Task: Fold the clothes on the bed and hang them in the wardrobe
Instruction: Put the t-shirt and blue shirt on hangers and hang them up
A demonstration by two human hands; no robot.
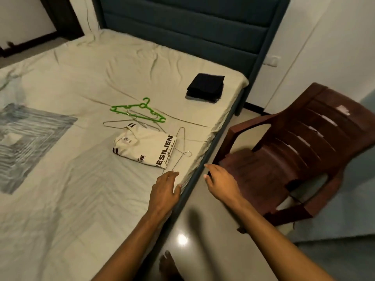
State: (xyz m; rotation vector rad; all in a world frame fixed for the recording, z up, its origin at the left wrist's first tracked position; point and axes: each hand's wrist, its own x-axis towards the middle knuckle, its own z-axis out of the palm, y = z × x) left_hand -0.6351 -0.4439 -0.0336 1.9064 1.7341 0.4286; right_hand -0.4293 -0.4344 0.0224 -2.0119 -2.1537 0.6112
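Your left hand (165, 184) lies flat, fingers straight, on the bed (81, 199) just short of the folded cream shirt (145, 148). Your right hand (220, 182) hovers beyond the bed's edge, fingers relaxed, holding nothing.

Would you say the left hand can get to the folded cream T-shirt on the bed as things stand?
Probably yes. The left hand is open over the bed's edge, and only bare sheet and part of a wire hanger lie between it and the folded cream T-shirt.

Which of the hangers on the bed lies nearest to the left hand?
The wire hanger beside the folded cream shirt, its tip near the left hand; the green hanger lies farther.
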